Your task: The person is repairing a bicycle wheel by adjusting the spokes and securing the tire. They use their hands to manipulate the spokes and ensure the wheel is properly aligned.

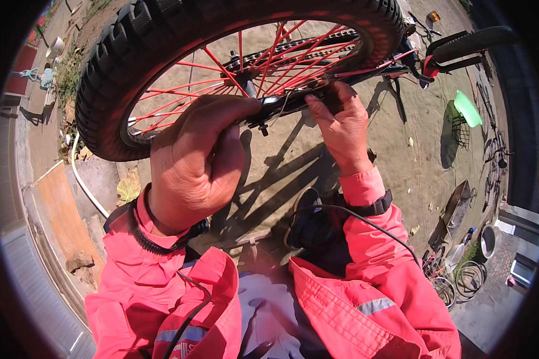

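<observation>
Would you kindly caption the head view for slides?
Left hand and right hand touch a black bar beside red-spoked wheel.

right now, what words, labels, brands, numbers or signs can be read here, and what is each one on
Red jacket: pale lettering under the left reflective strip, folded and cut off at the picture's edge, too incomplete to read.
Black tyre: no lettering I can make out.
Black part between the hands: none I can make out.
Nothing else shows readable text.
</observation>
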Tool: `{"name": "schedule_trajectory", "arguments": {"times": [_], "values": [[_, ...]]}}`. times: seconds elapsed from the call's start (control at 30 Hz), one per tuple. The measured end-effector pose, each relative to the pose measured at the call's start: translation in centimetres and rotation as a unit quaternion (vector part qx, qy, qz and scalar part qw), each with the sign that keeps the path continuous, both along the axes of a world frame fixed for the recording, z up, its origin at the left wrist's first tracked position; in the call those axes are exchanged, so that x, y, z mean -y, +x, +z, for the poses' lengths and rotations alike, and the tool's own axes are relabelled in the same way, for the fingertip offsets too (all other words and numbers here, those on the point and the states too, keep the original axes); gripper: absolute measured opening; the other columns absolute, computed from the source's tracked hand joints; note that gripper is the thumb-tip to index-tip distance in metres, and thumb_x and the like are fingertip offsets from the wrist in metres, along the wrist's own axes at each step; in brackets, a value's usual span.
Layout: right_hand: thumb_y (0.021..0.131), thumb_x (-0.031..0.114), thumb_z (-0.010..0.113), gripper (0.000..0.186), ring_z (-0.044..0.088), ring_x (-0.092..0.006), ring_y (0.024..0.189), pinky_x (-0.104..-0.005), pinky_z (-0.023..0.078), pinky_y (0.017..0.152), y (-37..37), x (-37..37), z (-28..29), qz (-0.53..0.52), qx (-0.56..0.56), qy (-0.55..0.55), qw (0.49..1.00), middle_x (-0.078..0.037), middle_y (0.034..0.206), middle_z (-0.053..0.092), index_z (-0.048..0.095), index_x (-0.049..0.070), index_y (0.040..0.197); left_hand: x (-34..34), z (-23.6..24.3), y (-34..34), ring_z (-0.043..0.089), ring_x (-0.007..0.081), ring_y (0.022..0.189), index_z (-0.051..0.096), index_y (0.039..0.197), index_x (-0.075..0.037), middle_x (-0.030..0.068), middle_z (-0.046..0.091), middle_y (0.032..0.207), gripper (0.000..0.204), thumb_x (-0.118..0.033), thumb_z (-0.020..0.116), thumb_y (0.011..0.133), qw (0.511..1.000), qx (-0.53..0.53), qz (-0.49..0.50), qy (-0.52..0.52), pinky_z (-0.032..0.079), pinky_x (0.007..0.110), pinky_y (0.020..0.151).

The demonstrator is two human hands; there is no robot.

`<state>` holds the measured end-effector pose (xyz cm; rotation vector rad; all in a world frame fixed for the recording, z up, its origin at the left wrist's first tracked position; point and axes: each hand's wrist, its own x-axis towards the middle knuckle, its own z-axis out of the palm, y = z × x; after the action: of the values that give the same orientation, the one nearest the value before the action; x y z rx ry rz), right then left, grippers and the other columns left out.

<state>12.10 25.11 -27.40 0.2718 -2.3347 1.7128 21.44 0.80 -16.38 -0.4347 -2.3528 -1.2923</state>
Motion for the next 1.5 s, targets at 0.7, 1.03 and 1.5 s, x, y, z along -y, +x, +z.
{"name": "schedule_trajectory", "arguments": {"times": [0.7, 1.03, 1.5], "values": [[0.091, 0.016, 0.083, 0.027, 0.067, -0.0102, 0.081, -0.0284, 0.054, 0.078, 0.5, 0.6, 2.2, -0.017, 0.041, 0.061, 0.997, -0.004, 0.091, 0.075, 0.071, 0.006, 0.113, 12.5, 1.1, 3.0, 0.064, 0.0219, 0.122, 0.052, 0.146, -0.002, 0.0121, 0.069, 0.129, 0.079, -0.039, 0.088, 0.086, 0.989, 0.04, 0.125, 0.062, 0.048, 0.035, 0.107], [0.092, 0.01, 0.08, 0.03, 0.065, -0.0103, 0.09, -0.0281, 0.053, 0.084, 0.3, 0.7, 1.9, -0.014, 0.052, 0.045, 0.998, -0.004, 0.1, 0.075, 0.07, 0.005, 0.12, 12.5, 0.2, 2.7, 0.069, 0.0136, 0.101, 0.059, 0.139, -0.007, 0.0059, 0.074, 0.116, 0.064, -0.012, 0.088, 0.083, 0.98, 0.109, 0.159, 0.038, 0.055, 0.031, 0.092], [0.094, 0.008, 0.078, 0.028, 0.064, -0.0112, 0.093, -0.0281, 0.051, 0.088, 0.0, 0.3, 0.8, 0.001, 0.037, 0.011, 0.999, -0.003, 0.103, 0.075, 0.07, 0.004, 0.12, 12.6, 0.3, 2.6, 0.067, 0.0116, 0.098, 0.061, 0.137, -0.008, 0.0032, 0.074, 0.112, 0.059, -0.006, 0.086, 0.083, 0.983, 0.104, 0.126, 0.084, 0.054, 0.03, 0.091]]}}
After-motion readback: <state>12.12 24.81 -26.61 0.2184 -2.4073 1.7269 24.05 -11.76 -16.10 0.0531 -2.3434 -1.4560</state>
